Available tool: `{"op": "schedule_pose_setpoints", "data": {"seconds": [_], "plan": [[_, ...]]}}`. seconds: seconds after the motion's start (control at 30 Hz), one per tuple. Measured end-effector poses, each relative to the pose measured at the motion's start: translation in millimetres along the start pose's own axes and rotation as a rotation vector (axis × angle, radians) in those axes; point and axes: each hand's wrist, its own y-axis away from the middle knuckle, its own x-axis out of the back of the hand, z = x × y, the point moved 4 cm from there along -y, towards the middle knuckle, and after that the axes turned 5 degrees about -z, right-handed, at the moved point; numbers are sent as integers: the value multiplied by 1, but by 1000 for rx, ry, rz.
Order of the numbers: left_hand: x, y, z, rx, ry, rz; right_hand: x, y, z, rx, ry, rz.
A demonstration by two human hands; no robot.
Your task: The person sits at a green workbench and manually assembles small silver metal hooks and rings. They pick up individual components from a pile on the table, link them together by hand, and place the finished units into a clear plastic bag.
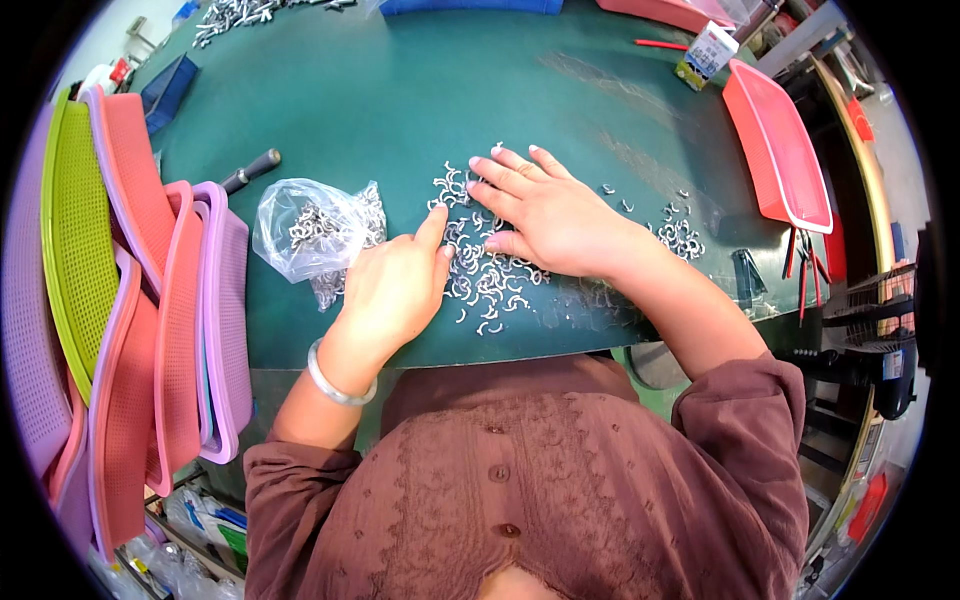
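Observation:
Small curved silver metal pieces (485, 280) lie in a loose pile on the green table before me. My right hand (560, 215) rests over the pile's right side, palm down with fingers spread, and covers some pieces. At the pile's left edge is my left hand (400, 280), its index finger stretched out to touch the pieces and its thumb apart. Its other fingers are curled and partly hidden. Left of that hand, a clear plastic bag (285, 235) holds more such pieces. A smaller group of pieces (680, 238) lies beyond my right wrist.
Stacked pink, purple and green plastic baskets (75, 230) crowd the left side. A dark-handled tool (250, 172) lies near the bag. On the right are a pink tray (780, 150), a small carton (707, 55) and red-handled tools (806, 265). Silver parts (240, 15) are heaped far left.

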Motion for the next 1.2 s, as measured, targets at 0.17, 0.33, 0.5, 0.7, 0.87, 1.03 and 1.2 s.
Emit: {"op": "schedule_pose_setpoints", "data": {"seconds": [0.17,0.33,0.5,0.7,0.87,1.03,1.2], "plan": [[-1,1,-1,36,-17,2,-11,-9,-4,92,-47,-7],[-5,3,-2,20,-23,3,0,-19,0,70,-19,20],[-3,3,-2,61,-33,8,-3,-21,4,61,-40,16],[-1,13,-3,26,35,88,11,-10,6,32,-95,117],[-4,38,-7,-42,143,171,18,22,-2,9,-107,144],[-9,56,-12,-69,217,218,13,56,-15,-21,-174,184],[-10,59,-11,-134,217,267,5,72,-23,-36,-237,286]]}}
